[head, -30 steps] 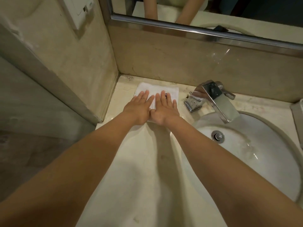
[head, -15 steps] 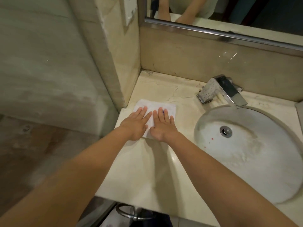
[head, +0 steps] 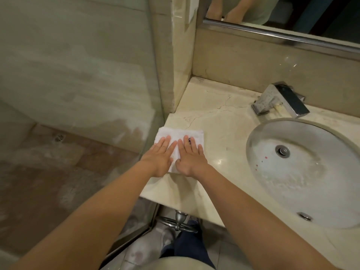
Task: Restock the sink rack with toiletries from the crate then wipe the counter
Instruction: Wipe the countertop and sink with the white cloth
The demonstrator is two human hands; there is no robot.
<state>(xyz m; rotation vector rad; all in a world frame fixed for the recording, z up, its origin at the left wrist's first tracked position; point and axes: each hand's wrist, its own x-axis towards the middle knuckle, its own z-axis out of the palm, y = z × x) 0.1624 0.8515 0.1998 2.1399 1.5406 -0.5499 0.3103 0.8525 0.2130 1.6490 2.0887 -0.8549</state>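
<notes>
Cloth: white cloth (head: 181,133) lying on counter (head: 224,123), 9 o'clock of basin (head: 311,182).
Hands: left hand (head: 158,157), right hand (head: 191,158) pressing it, fingers straight, flat.
Change: sliding from 12 toward 6 o'clock; wiping underway.

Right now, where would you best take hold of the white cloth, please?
Probably pinch the far right corner of the cloth from the sink side: it lies flat, the left hand and right hand cover its near half, and that corner is bare.
</notes>
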